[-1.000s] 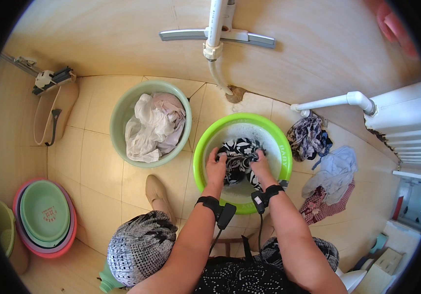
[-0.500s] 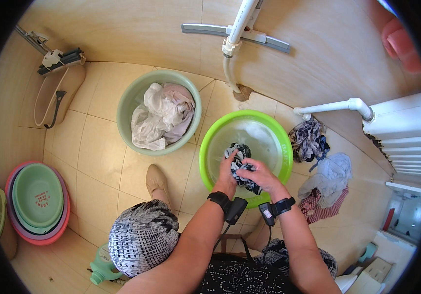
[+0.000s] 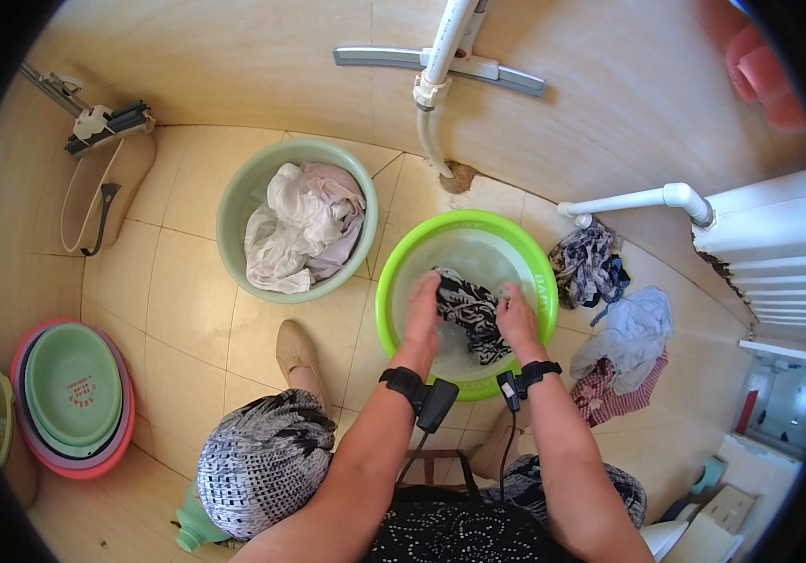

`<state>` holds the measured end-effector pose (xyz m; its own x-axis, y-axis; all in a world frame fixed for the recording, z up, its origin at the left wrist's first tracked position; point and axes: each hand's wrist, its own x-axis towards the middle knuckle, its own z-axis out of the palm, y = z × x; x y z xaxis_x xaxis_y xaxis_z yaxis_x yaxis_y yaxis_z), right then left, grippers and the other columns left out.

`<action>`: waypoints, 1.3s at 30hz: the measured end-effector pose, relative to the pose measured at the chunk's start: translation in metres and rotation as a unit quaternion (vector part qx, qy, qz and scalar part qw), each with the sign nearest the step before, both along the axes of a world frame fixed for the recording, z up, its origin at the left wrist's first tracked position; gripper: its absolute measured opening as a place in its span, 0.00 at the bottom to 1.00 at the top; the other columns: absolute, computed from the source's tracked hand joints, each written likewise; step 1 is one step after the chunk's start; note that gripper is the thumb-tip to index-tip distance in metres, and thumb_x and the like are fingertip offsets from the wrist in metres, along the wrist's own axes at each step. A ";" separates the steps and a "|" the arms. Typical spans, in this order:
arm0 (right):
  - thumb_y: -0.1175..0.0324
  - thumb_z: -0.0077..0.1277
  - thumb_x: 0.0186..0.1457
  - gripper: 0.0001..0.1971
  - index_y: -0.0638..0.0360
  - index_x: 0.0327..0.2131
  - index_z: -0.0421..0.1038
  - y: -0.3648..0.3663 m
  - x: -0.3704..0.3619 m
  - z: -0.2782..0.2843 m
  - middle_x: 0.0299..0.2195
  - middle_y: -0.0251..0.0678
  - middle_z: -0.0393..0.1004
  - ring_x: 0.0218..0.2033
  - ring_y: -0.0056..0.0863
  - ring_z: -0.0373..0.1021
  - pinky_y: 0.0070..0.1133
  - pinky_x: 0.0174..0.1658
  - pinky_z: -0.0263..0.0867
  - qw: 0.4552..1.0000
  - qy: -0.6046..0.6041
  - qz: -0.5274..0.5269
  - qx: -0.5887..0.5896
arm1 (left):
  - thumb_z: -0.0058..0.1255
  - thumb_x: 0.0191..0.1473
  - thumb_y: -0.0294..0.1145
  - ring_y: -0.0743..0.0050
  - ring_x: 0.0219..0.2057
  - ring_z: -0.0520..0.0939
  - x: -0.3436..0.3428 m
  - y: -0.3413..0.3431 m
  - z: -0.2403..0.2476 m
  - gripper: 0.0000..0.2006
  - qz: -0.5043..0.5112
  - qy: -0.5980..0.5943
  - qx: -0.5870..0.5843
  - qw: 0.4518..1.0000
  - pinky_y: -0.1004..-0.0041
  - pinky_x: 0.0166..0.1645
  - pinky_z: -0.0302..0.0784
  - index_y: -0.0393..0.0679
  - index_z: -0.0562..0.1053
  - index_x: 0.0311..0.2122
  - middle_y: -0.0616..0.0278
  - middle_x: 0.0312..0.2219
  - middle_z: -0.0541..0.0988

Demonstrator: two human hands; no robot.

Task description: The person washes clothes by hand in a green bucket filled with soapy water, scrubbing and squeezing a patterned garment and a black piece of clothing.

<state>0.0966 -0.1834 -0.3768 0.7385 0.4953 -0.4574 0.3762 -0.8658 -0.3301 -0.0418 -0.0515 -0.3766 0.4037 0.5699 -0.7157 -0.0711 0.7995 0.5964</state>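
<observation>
Black-and-white cloth (image 3: 471,308) lies in cloudy water in the green basin (image 3: 385,310), just right of frame centre. Long axis slants from upper left to lower right, between the hands. Left hand (image 3: 422,310) looks nearer, fingertips at the cloth's upper-left end; right hand (image 3: 517,322) just beside its right edge. Both hands part-curled, palms facing inward; blur hides whether either has any hold on the fabric.
</observation>
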 end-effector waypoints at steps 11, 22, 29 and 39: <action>0.66 0.60 0.43 0.39 0.41 0.59 0.53 0.020 -0.022 -0.004 0.61 0.45 0.48 0.53 0.49 0.62 0.33 0.53 0.61 0.987 0.065 0.087 -0.121 | 0.43 0.57 0.45 0.55 0.58 0.61 -0.017 0.000 -0.025 0.29 -0.069 0.099 -0.095 0.988 0.45 0.56 0.55 0.49 0.54 0.62 0.59 0.59 0.59; 0.77 0.58 0.41 0.29 0.62 0.52 0.65 0.034 -0.014 0.080 0.40 0.30 0.72 0.38 0.16 0.68 0.16 0.41 0.66 0.846 0.482 0.012 0.228 | 0.45 0.57 0.53 0.65 0.35 0.79 0.013 0.007 0.016 0.21 0.110 -0.203 -0.253 0.939 0.64 0.42 0.76 0.45 0.72 0.44 0.61 0.36 0.78; 0.63 0.63 0.45 0.22 0.66 0.43 0.71 0.029 -0.041 0.074 0.32 0.30 0.76 0.30 0.19 0.71 0.21 0.35 0.68 0.919 0.325 0.045 0.221 | 0.52 0.54 0.48 0.73 0.26 0.79 0.012 -0.008 0.037 0.15 0.046 -0.152 -0.173 0.972 0.73 0.31 0.75 0.46 0.73 0.36 0.65 0.26 0.78; 0.47 0.43 0.54 0.24 0.60 0.40 0.73 0.024 -0.011 0.023 0.31 0.54 0.75 0.36 0.53 0.71 0.37 0.43 0.66 0.999 0.021 -0.018 0.032 | 0.42 0.59 0.46 0.73 0.29 0.78 0.027 -0.029 0.026 0.17 0.012 -0.003 -0.161 0.987 0.71 0.32 0.74 0.42 0.72 0.41 0.60 0.32 0.78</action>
